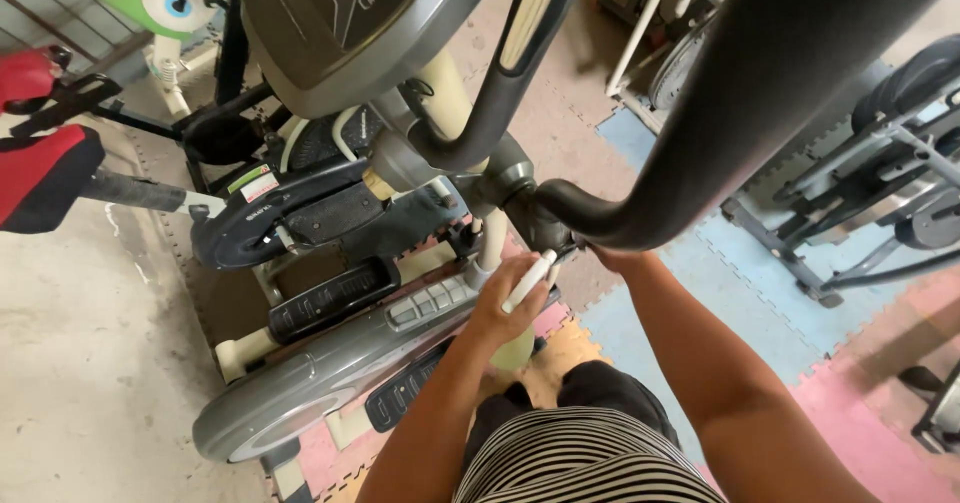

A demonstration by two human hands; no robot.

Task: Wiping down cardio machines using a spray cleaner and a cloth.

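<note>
I look down on a grey and cream elliptical exercise machine (pixel 330 363). My left hand (pixel 505 308) is closed around a thin white stick-like tool (pixel 530 279), its tip close to the dark joint (pixel 535 218) where the black handlebar (pixel 700 123) meets the cream upright. My right hand (pixel 610 256) reaches up under that handlebar near the same joint; its fingers are mostly hidden behind the bar, and whether it grips anything cannot be seen. The machine's grey console (pixel 340 23) is at the top.
Coloured foam floor tiles (pixel 700 293) lie under the machine, bare concrete (pixel 80 363) to the left. A red-seated machine (pixel 40 173) stands at far left, other grey exercise frames (pixel 860 203) at right. My black shorts and striped shirt (pixel 590 453) fill the bottom.
</note>
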